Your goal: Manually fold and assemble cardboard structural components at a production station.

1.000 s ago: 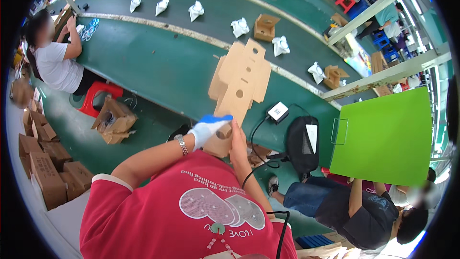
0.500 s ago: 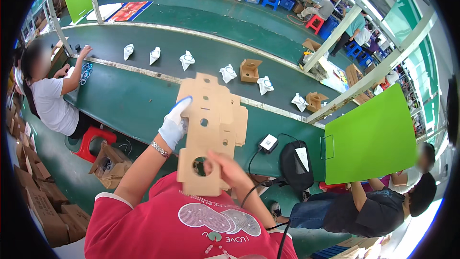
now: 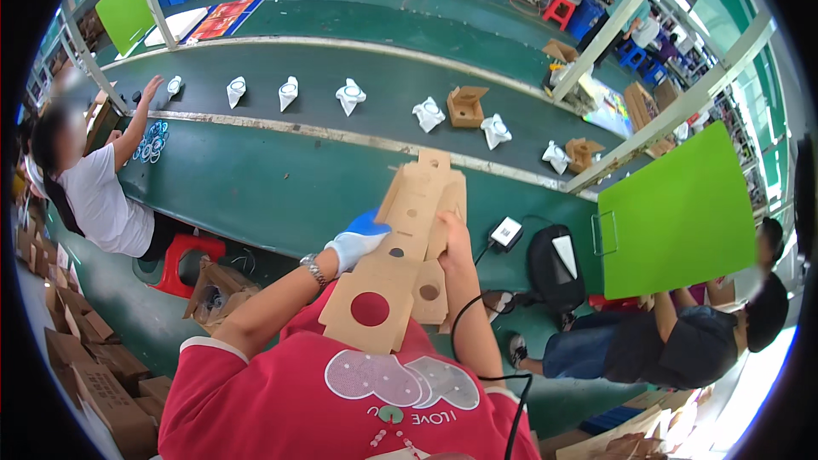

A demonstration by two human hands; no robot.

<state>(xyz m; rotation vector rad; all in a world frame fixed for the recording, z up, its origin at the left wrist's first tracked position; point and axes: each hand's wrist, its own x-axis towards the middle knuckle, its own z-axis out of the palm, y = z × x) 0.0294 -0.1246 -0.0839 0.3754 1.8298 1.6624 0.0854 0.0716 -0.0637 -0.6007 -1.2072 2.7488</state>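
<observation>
Through the head view, my gloved left hand (image 3: pixel 360 240) is closed on the left edge of the cardboard blank (image 3: pixel 399 268), which sits tilted at the centre of the frame, its near end against the red shirt (image 3: pixel 281 396). My bare right hand (image 3: pixel 454 243) grips the right-hand flap; some of its fingers hide behind the board, so I can't read their exact hold. To bend the panels cleanly, I judge it best to steady the long strip with the left and press along each crease with the right, evenly, clear of the punched holes where card could tear.

Around me, at the left of the frame, a co-worker (image 3: pixel 98 192) reaches over the belt (image 3: pixel 375 68), beside a heap of blue rings (image 3: pixel 152 145). White wrapped pieces (image 3: pixel 288 94) run across the upper middle, with an open brown box (image 3: pixel 465 108) among them. Right of centre, a small white-topped box (image 3: pixel 506 232) and a black bag (image 3: pixel 554 266) crowd the bench (image 3: pixel 239 175). The black cable (image 3: pixel 518 413) by my right forearm could snag. A big green panel (image 3: pixel 679 213) closes off the right.
</observation>
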